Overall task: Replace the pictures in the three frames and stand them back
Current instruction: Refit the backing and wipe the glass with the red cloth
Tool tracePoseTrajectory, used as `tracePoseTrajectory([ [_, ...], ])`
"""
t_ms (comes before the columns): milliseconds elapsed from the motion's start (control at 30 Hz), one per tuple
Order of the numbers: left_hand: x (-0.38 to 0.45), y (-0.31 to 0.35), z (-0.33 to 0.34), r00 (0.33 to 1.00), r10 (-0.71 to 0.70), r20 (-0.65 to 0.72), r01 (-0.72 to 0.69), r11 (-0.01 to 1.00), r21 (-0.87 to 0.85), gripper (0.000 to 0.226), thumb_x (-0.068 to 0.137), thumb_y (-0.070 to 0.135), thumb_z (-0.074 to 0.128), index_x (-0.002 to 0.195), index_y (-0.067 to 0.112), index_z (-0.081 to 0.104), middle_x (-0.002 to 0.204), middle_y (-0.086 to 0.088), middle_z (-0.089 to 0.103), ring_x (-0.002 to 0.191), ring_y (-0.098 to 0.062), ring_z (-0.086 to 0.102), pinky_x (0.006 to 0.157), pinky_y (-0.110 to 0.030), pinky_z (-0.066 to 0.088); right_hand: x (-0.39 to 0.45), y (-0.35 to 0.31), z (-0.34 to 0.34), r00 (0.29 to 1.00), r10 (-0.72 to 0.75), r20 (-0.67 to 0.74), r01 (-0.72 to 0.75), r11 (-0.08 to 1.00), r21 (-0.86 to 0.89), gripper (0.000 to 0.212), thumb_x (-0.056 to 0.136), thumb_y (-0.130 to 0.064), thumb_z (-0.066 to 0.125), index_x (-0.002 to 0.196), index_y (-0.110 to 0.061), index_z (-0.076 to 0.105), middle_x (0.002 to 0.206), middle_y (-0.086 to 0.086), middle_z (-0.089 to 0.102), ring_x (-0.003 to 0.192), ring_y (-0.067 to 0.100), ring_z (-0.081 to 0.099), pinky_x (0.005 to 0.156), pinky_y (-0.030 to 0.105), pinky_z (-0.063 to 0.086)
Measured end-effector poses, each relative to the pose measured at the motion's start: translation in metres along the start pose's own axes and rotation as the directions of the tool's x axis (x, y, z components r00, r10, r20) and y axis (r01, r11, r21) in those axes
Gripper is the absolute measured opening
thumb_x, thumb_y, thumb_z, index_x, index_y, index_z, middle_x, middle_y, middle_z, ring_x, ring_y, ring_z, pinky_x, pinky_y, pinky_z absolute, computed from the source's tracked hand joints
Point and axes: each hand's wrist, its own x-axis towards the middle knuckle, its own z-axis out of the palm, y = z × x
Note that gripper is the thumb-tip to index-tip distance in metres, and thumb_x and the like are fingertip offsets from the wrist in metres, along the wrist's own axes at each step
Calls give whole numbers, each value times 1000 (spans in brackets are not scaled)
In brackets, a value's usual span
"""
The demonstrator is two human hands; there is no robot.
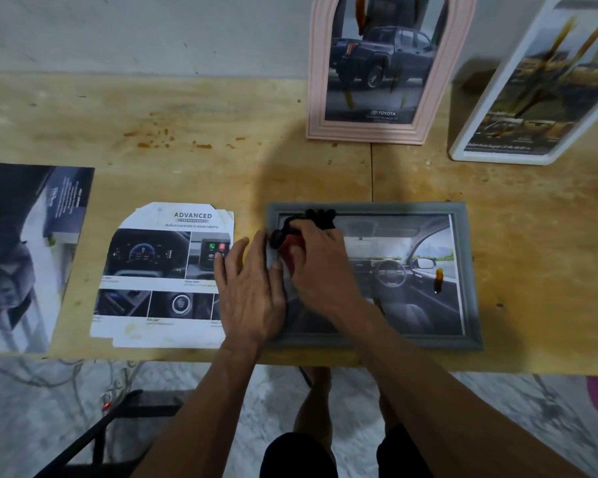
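Observation:
A grey frame [468, 270] lies flat on the wooden table [187, 112], holding a picture of a car interior. My left hand [252, 291] lies flat, fingers spread, over the frame's left edge. My right hand [323, 265] is curled on the left part of the glass, closed over a small red and black thing [285, 248] that I cannot identify. A pink arched frame [316, 81] with a pickup-truck picture stands at the back. A white frame [497, 158] leans at the back right, blurred.
A loose cut picture headed "Advanced" [152, 270] lies just left of my left hand. A larger dark print [14, 253] lies at the table's left end. The table's front edge is close to me, with cables and a black stand [94, 439] on the floor below.

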Motion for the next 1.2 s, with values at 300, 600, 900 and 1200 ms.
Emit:
tracePoseTrajectory([
  [300,0,-7,4,998,32,-54,-35,998,-54,48,100,24,31,144,18,47,137,-8,54,138,-23,38,117,-53,22,-15,7,-9,973,-45,225,63,995,-73,38,100,-17,47,138,-24,44,133,9,45,125,23,38,103,35,41],
  [600,9,-12,-6,997,-74,23,78,956,-283,52,93,30,45,145,26,49,143,-3,52,135,-17,32,119,-43,17,-30,19,-11,925,-93,369,143,984,-109,30,99,-19,48,128,-25,49,124,9,50,115,20,39,83,24,30],
  [900,8,-11,1,999,-42,-27,34,966,-255,53,94,26,48,147,25,47,139,3,58,132,-22,40,116,-47,23,-53,30,-8,869,-122,479,224,961,-161,20,98,-23,40,115,-30,48,108,-2,53,112,18,38,94,40,32],
  [1200,2,0,8,999,-21,-49,17,997,-76,47,100,27,35,145,25,48,143,-4,53,142,-22,31,120,-49,17,-65,40,-27,869,-140,474,314,897,-310,22,102,-27,33,119,-30,45,117,-4,54,113,16,38,102,41,24],
])
